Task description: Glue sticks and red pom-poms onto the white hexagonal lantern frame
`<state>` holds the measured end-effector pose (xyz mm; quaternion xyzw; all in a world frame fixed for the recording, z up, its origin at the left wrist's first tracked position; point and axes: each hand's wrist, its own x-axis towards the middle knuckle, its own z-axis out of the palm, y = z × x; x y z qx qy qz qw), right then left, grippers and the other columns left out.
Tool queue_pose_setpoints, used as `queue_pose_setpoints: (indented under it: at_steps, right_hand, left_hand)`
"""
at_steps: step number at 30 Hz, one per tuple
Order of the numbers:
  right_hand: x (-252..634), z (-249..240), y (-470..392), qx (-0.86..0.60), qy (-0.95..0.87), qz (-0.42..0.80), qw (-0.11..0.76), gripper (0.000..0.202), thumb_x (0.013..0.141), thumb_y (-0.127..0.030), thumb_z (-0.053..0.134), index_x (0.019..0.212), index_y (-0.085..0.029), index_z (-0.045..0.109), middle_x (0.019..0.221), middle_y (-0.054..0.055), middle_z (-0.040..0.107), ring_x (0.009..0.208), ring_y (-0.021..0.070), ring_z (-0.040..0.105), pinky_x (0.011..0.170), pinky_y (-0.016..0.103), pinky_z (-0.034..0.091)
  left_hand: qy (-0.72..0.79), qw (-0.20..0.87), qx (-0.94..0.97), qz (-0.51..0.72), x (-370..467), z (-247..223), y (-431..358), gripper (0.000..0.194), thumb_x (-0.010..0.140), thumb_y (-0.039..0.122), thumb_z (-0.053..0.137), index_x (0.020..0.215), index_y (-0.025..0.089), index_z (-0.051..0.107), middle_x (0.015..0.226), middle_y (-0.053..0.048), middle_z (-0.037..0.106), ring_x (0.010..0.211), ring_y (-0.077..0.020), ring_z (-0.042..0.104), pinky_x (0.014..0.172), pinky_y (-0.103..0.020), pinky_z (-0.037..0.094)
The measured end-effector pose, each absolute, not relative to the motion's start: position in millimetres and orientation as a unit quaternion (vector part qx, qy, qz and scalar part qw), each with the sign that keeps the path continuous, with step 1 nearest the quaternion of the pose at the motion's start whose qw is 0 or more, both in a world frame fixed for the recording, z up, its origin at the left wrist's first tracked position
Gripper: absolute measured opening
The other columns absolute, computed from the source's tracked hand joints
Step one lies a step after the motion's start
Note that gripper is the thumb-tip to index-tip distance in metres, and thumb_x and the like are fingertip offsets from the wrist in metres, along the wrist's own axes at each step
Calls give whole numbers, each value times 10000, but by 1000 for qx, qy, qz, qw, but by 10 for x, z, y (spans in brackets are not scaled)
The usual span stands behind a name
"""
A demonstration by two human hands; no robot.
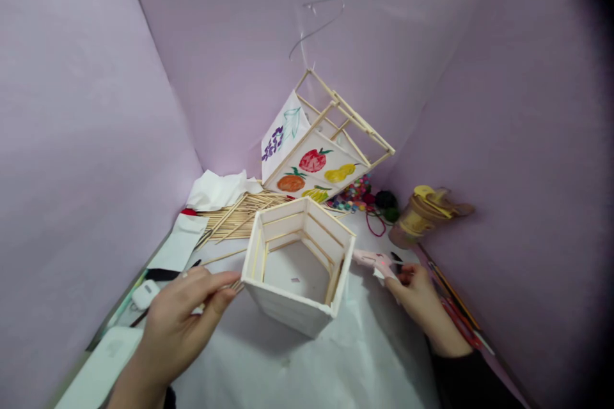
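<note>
Left hand [185,313]: thumb and index nearly closed, pinching thin short sticks [236,285] right beside the left corner of the pentagonal frame [288,310]. Right hand [417,294]: fingers curled, thumb reaching to the rear of the pink glue gun [371,260], where a thin pale rod [397,262] shows; can't tell if it grips gun or rod. White scrap [378,273] by the thumb.

Frame sits mid-surface [369,370], open top up, white walls, wooden strips inside. Gun nose is just off its right side.

Behind the frame: loose wooden sticks [230,220], toward the far left corner, with white tissue [218,190] behind them and white paper [180,243] at the left edge. Below that, white case [145,294], then pale flat item [103,370] in the near left corner.

Far edge, centre: box lantern [316,163] with fruit drawings, tilted, wire hook [316,30] above. Colored beads [355,192] and dark yarn [386,201] right of it.

Far right corner: yellow-brown cup [415,223], leaning. Right edge: pencils [451,291], red scissors [461,323].
</note>
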<state>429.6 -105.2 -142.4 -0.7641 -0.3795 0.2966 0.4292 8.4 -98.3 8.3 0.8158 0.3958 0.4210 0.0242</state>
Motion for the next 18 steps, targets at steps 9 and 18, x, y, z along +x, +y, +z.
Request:
queue_pose_setpoints:
  at_steps: [9,18]
  right_hand:
    - [4227,-556,-1580,-611,-229,515,555,474,527,-445,912,873,-190,712,722,34,624,552,138,535,467,249,438]
    - [3568,-247,-1024,-554,-330,443,623,517,631,-449,884,1065,-221,717,1156,114,757,1141,304,675,963,417,536]
  left_hand:
    - [288,-93,877,373,601,118,-1152,243,943,173,620,1185,149,617,667,4,645,607,-170,589,617,-312,483]
    - [335,-116,886,299,1190,28,-1274,182,993,246,524,1066,146,657,651,-17,624,561,-197,607,481,-341,396]
